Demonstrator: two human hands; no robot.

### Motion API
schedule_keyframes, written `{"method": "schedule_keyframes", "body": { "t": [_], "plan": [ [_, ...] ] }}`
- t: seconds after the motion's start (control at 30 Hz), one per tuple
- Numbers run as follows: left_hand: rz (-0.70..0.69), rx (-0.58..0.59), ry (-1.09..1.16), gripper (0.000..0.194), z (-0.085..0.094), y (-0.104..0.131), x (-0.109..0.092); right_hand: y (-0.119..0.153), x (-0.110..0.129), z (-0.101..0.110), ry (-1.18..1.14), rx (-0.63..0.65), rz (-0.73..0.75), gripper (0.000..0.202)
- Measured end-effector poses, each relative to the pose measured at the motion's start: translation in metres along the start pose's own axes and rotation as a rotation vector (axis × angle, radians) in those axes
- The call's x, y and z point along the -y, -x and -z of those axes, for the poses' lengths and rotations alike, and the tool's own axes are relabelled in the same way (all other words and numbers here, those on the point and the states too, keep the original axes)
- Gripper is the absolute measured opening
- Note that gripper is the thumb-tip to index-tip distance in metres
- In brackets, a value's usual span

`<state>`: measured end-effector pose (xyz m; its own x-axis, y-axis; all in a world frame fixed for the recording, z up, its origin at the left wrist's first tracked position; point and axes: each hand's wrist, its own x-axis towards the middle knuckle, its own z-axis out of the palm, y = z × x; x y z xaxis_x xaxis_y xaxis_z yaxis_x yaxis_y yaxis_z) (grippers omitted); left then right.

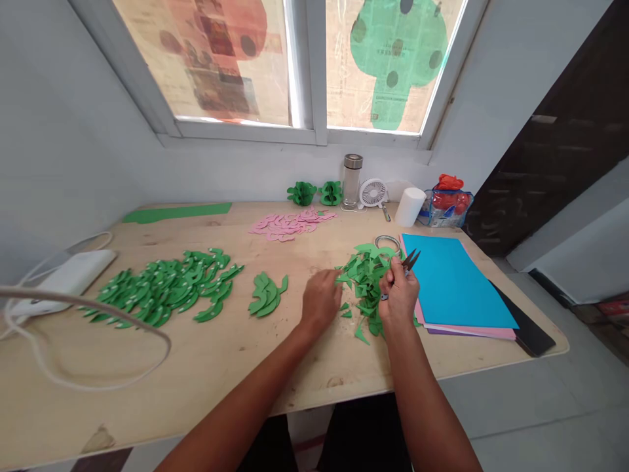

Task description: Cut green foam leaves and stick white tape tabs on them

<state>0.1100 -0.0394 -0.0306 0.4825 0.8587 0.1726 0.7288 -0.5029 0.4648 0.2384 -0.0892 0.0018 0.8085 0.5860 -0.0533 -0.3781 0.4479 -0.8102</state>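
My right hand (400,294) is wrapped round a pair of scissors (411,260), whose dark blades point up and away. Beside it lies a heap of green paper scraps (366,278), partly hidden behind that hand. At the heap's left edge my left hand (322,296) has its fingers curled together against the table; what they hold, if anything, is hidden. Left of this hand is a small pile of curved green paper cutouts (266,295). A larger pile of green cutouts with white marks (162,288) spreads farther left.
Pink cutouts (292,224) lie behind. Coloured paper sheets (457,282) rest on a black flat object (533,334) at right, near a tape roll (388,245). A bottle (351,183), small fan (373,193) and white roll (410,207) line the wall. A cable (122,311) crosses the left.
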Motion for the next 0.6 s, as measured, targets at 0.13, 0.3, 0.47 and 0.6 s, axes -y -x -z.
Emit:
{"method": "schedule_keyframes", "body": {
  "t": [0.13, 0.3, 0.47, 0.6],
  "plan": [
    [0.084, -0.034, -0.002, 0.047, -0.01, -0.015, 0.008, 0.006, 0.001, 0.003, 0.023, -0.01, 0.002, 0.036],
    [-0.038, 0.015, 0.142, 0.049, -0.043, 0.001, -0.037, 0.01, 0.007, 0.005, 0.047, 0.0, 0.035, 0.04],
    [-0.095, 0.019, 0.25, 0.053, -0.05, 0.021, -0.06, 0.014, 0.015, 0.007, 0.082, 0.011, 0.056, 0.041],
    [-0.09, 0.002, 0.251, 0.048, -0.03, 0.023, -0.038, 0.018, 0.018, 0.009, 0.092, 0.022, 0.057, 0.041]
  ]
}}
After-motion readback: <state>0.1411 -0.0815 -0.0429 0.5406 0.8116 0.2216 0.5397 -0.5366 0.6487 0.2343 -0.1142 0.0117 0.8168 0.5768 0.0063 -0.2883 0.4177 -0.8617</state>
